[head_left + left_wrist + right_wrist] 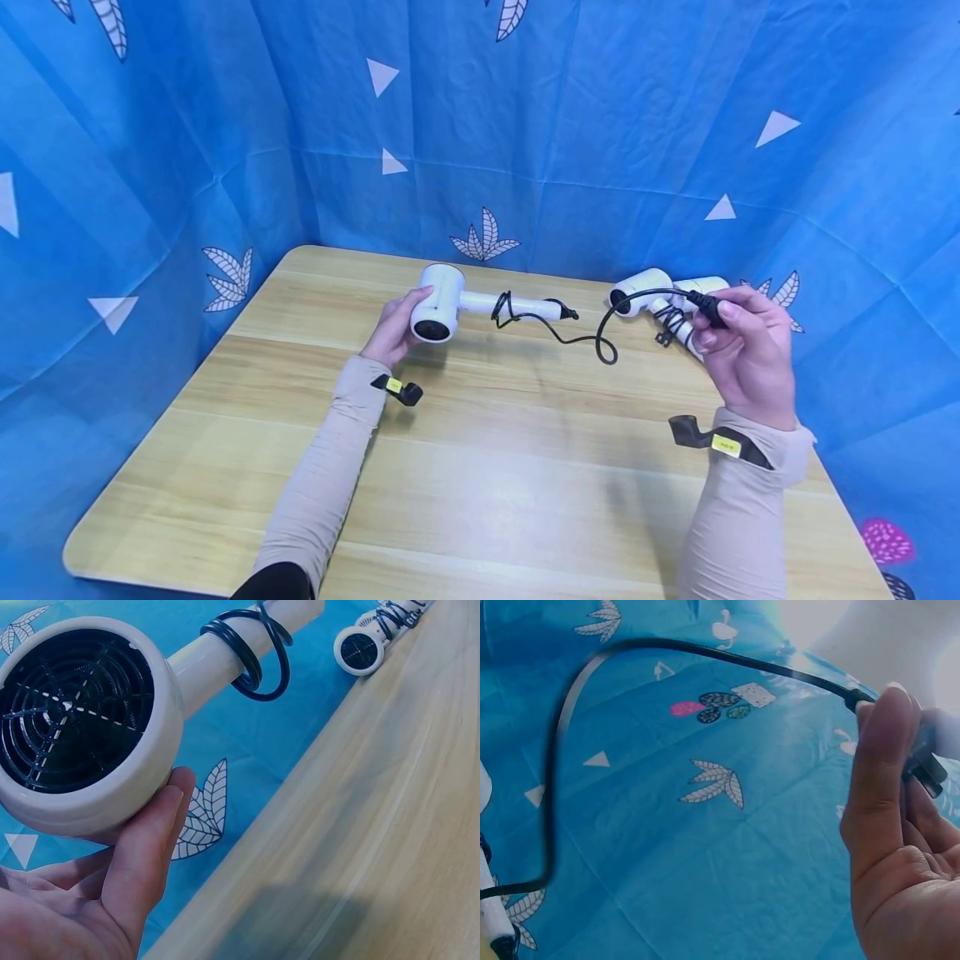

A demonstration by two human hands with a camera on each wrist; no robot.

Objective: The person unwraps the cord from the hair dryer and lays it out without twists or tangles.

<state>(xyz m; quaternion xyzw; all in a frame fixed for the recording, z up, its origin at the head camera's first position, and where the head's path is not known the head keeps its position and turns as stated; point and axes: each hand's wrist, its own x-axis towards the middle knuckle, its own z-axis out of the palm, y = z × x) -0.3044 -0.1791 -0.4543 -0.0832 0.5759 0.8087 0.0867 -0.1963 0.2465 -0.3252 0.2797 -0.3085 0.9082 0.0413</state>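
My left hand [392,327] grips a white hair dryer [447,292] by its barrel, holding it over the table with the handle pointing right. The dark round intake grille [75,712] faces the left wrist camera. Loops of black cord [504,310] wrap the handle, and the rest runs off to the right in a loose curl. At that cord's end, my right hand [750,354] pinches the black plug [707,308] between thumb and fingers, raised at the right. The plug's metal prongs [928,776] stick out past the fingers in the right wrist view.
Two more white hair dryers lie at the table's back right, one [647,292] in front of another [701,288], cords bundled round the handles. The wooden table [225,467] has rounded corners. Blue patterned curtain [480,100] hangs close behind and at both sides.
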